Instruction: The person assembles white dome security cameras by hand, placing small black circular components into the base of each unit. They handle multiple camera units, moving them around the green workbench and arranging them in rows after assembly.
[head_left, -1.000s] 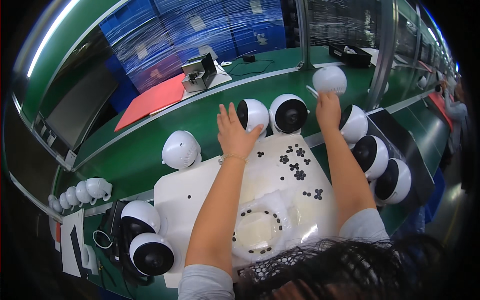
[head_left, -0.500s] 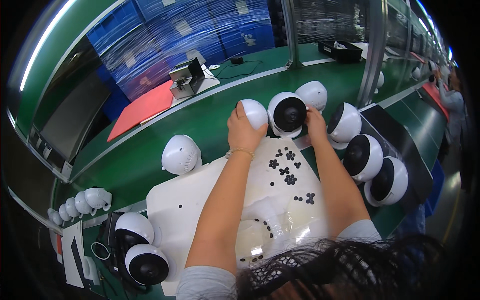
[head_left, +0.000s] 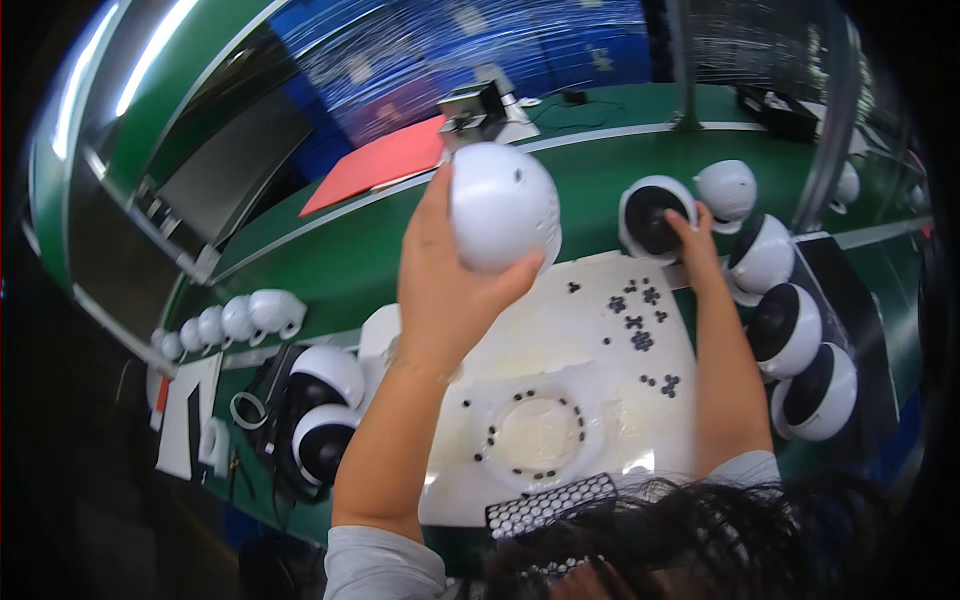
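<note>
My left hand [head_left: 445, 275] is closed around a round white security camera [head_left: 503, 205], held up above the bench with its smooth back toward me. Farther right, my right hand [head_left: 695, 240] grips another white camera [head_left: 638, 205] at its right edge. The thumb lies over that camera's black front, and the camera stands on the green bench behind the mat. Below my hands is the white mat [head_left: 570, 320] with small black round pads [head_left: 641, 340] in clusters. Several more pads form a ring around a pale disc [head_left: 538, 432] near me.
Several white cameras [head_left: 785, 325] line the right side, with one more [head_left: 725, 190] behind. At left stand a row of white housings [head_left: 238, 318] and two black-faced cameras [head_left: 325, 440]. A red sheet [head_left: 380, 165] and metal fixture [head_left: 472, 110] lie beyond the rail. A metal post [head_left: 838, 130] rises at right.
My left hand has raised its white camera off the bench, up and toward me. My right hand's thumb has come onto the black front of the other camera. The whole view has shifted.
</note>
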